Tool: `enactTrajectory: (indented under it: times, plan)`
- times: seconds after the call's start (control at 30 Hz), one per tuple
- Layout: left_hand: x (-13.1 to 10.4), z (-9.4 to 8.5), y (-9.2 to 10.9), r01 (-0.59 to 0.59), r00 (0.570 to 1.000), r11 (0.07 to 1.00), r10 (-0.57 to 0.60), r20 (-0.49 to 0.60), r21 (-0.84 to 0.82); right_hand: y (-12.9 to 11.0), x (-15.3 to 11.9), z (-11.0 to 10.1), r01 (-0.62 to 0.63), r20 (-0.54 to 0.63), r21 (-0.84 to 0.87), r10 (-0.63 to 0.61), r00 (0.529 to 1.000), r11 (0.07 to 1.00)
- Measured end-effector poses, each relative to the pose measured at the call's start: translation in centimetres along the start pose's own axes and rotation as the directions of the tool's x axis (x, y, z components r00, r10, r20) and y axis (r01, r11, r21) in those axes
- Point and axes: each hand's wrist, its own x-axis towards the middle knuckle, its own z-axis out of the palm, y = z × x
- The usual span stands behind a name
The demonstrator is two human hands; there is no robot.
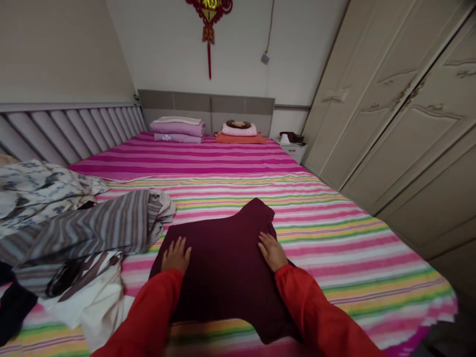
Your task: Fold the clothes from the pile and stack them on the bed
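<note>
1. The dark maroon garment (223, 263) lies spread nearly flat on the near part of the bed, on a multicolored striped sheet (353, 233), directly in front of the person. A narrow part of it points toward the headboard, and another part reaches toward the near edge of the view.
2. The left hand (176, 254) rests palm down on the garment's left part, fingers extended and slightly spread, gripping nothing.
3. The right hand (273, 251) lies palm down at the garment's right edge, beside some small creases, its fingers also extended and a little apart, with no grip on the fabric. Both arms wear red sleeves (310, 302).
4. Left of the garment is a loose heap: a gray striped garment (107, 223), a white cloth with blue floral print (40, 188), a white-and-brown garment (96, 297) and a dark navy cloth (15, 307).
5. Across the far part of the bed runs a magenta striped cover (208, 158). On it sit folded lilac bedding (178, 130) at left and, at right, a pink folded item with a brown animal face (239, 129) on an orange cloth (241, 139).
6. Beyond stands the gray headboard (238, 105); a red hanging ornament (208, 32) is on the wall. A cream wardrobe (401, 124) lines the right side.
</note>
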Motion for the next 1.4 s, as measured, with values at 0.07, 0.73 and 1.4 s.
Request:
enactTrajectory:
  times: [0.07, 0.73, 1.4]
  plan:
    - [0.0, 0.0, -0.3, 0.041, 0.999, 0.999, -0.041, -0.001, 0.004, 2.8, 0.8, -2.1, -0.098, -0.072, 0.024, 0.1, 0.992, 0.995]
    - [-1.0, 1.7, 1.4, 0.041, 0.984, 0.999, -0.041, -0.175, -0.002, 8.9, 3.3, -3.6, -0.52, -0.146, 0.329, 0.586, 0.797, 0.788]
    - [-1.2, 0.8, 1.8, 0.036, 0.987, 0.998, -0.045, -0.152, -0.06, 6.3, -9.1, -6.4, -0.446, -0.012, 0.52, 0.528, 0.849, 0.728]
